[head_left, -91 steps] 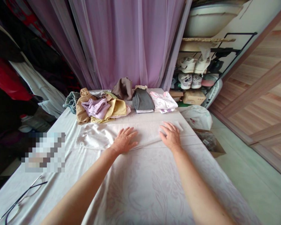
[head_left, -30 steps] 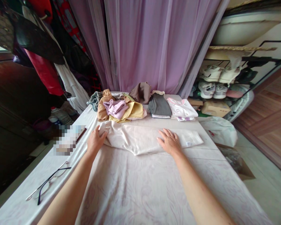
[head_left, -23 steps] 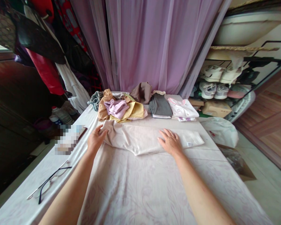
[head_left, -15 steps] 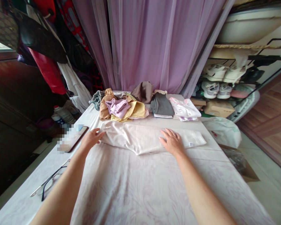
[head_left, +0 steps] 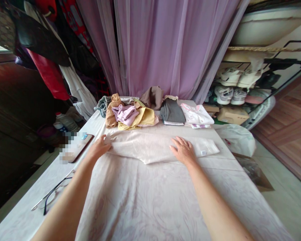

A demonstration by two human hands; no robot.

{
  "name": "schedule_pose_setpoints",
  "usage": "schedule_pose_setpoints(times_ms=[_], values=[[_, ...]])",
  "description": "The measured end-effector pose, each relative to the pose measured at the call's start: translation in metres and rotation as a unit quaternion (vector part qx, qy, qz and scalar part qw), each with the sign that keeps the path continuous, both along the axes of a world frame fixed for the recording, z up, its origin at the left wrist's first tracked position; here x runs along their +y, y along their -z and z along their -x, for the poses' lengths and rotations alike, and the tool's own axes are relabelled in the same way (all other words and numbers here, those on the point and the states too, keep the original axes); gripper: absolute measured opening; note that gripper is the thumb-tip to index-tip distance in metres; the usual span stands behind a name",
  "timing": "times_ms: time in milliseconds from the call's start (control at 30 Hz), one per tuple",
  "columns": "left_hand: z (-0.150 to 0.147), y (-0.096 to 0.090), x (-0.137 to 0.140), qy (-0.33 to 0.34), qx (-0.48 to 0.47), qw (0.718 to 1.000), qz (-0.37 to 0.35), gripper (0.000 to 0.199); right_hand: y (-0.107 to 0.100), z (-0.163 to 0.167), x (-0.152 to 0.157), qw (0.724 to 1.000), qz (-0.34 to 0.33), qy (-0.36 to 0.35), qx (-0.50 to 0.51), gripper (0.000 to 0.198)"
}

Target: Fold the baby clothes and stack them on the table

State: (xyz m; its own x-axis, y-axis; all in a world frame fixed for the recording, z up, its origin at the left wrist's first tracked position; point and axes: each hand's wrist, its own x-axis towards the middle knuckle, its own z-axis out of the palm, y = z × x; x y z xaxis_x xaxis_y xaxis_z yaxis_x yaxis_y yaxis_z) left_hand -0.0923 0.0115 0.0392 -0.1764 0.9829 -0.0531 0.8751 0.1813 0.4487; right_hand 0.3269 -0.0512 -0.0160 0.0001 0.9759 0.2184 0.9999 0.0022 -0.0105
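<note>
Now, pants [head_left: 142, 147] flat, mid-frame | left hand [head_left: 99, 147] at their left end, grip unclear | right hand [head_left: 183, 150] splayed on top

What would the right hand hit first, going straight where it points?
Beyond the pale striped garment under the right hand, probably the near left corner of the dark grey folded stack, though depth is unclear.

A: Type of site?
B: Home, judging by furnishings: purple sheer curtain [head_left: 160, 50], black bag [head_left: 40, 40] hung at left, sneakers [head_left: 224, 95] on rack [head_left: 294, 42] at right.
A: Counter [head_left: 230, 182]?
B: Floral cloth [head_left: 140, 207] over it; eyeglasses [head_left: 53, 189] and smartphone [head_left: 82, 147] lying on top.
</note>
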Motion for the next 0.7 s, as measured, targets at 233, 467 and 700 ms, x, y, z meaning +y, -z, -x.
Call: schedule_pose_setpoints(times_ms=[233, 467, 700], values=[[-0.068, 0.007, -0.012, 0.274, 0.177, 0.939, -0.104, 0.053, 0.002, 0.0, 0.0, 1.0, 0.003, -0.004, -0.002, 0.046], [-0.081, 0.015, 0.007, 0.301, 0.126, 0.945, -0.029, 0.043, -0.007, -0.016, 0.003, 0.999, 0.039, -0.011, 0.024, 0.043], [-0.035, -0.019, 0.054, 0.237, 0.152, 0.956, -0.087, 0.036, -0.035, -0.104, 0.023, 0.988, 0.085, 0.124, 0.025, 0.04]])
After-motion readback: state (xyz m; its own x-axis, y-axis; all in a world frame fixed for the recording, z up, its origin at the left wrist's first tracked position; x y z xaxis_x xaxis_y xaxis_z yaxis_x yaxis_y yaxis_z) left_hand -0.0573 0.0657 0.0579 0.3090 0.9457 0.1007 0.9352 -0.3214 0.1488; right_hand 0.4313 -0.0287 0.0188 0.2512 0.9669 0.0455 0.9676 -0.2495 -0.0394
